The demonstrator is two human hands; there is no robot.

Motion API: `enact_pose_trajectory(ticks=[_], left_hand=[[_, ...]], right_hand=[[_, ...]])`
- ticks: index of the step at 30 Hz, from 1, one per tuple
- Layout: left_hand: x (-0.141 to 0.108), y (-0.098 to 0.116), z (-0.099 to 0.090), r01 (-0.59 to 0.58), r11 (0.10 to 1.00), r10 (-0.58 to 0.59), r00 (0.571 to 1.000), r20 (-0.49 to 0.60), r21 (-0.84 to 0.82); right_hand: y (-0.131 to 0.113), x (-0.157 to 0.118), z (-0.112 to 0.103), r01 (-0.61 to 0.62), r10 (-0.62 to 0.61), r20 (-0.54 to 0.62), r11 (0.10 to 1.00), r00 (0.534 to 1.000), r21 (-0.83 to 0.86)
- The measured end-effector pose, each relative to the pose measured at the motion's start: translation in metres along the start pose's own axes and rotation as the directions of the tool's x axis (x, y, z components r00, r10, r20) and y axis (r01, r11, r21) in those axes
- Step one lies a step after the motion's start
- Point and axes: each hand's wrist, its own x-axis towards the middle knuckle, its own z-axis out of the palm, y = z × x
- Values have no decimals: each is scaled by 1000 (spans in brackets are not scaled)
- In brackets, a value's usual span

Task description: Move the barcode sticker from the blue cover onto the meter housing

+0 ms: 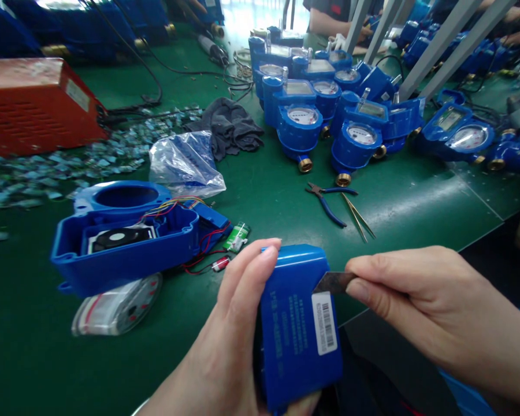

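Observation:
My left hand (227,329) is closed around a blue plastic meter cover (288,341), which it holds tilted up with the printed face toward me. A white barcode label (325,325) is stuck near the cover's right edge. Between thumb and fingers, my right hand (429,309) pinches a dark metal blade (334,282). The blade's tip lies against the cover at the label's upper edge. Left of my hands sits an opened blue meter housing (130,263) with wires coming out. Beside it are a green battery (236,237) and a clear round counter (117,306).
Blue-handled pliers (327,202) and tweezers (359,216) lie beyond my hands. Several blue water meters (301,124) stand behind them. A plastic bag (186,164), dark cloth (229,127), heaped scraps (130,144) and an orange box (39,107) are at left. Another person's arm (329,23) shows behind.

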Motion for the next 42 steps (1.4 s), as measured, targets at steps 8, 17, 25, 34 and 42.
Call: enact_pose_trajectory(ticks=[8,17,25,34,42], left_hand=[[0,3,0,49,999,-49,999,15,12],[2,1,-3,8,1000,-10,999,53,26],[2,-2,-8,-45,998,41,994,100,40],[3,-4,-7,-54,997,48,993,107,53],[3,-4,-8,-70,996,64,993,101,54]], right_hand=[[3,5,-4,35,-34,31,999,999,-13],[4,7,-8,63,-62,60,998,996,-13],[5,10,-10,62,-54,136,997,989,-52],[5,11,-12,79,-67,141,993,988,-82],[6,13,-16,71,-52,181,992,982,-101]])
